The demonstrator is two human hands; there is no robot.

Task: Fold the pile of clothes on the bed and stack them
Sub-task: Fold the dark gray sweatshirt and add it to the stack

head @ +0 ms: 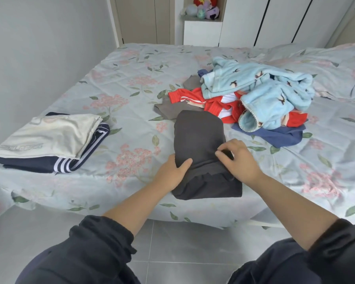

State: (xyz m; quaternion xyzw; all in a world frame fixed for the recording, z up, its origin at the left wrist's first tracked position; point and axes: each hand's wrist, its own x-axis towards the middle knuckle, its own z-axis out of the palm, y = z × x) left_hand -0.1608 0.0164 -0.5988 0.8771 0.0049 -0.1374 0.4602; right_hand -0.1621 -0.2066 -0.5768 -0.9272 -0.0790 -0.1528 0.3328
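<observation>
Bed (131,78): covered in a pale blue-grey sheet with pink flowers and green leaves; fills most of the view, its near edge facing the person.

Pillow (326,64): same floral fabric, at the far right corner of the bed.

Pile of clothes (230,103): unfolded, towards the right side of the bed, about midway between near and far edges. Light blue fleece garment (264,87) on top; red and white garment (219,105) beneath it; blue garment (279,136) at the bottom on the near side; brown-grey cloth (170,109) sticking out to the left.

Dark grey garment (199,136): folded into a long narrow shape, lying at the middle of the near edge, its far end touching the pile.

Folded stack (39,158): at the near left corner. Cream garment (49,134) lies on a navy garment with white stripes (86,152).

Left hand (172,171): grips the left side of the dark grey garment, thumb on top of the cloth, fingers hidden under it.

Right hand (238,158): on the garment's right side, fingers curled and pinching a fold of cloth.

Plush toys (205,8): on a shelf beyond the far edge.
</observation>
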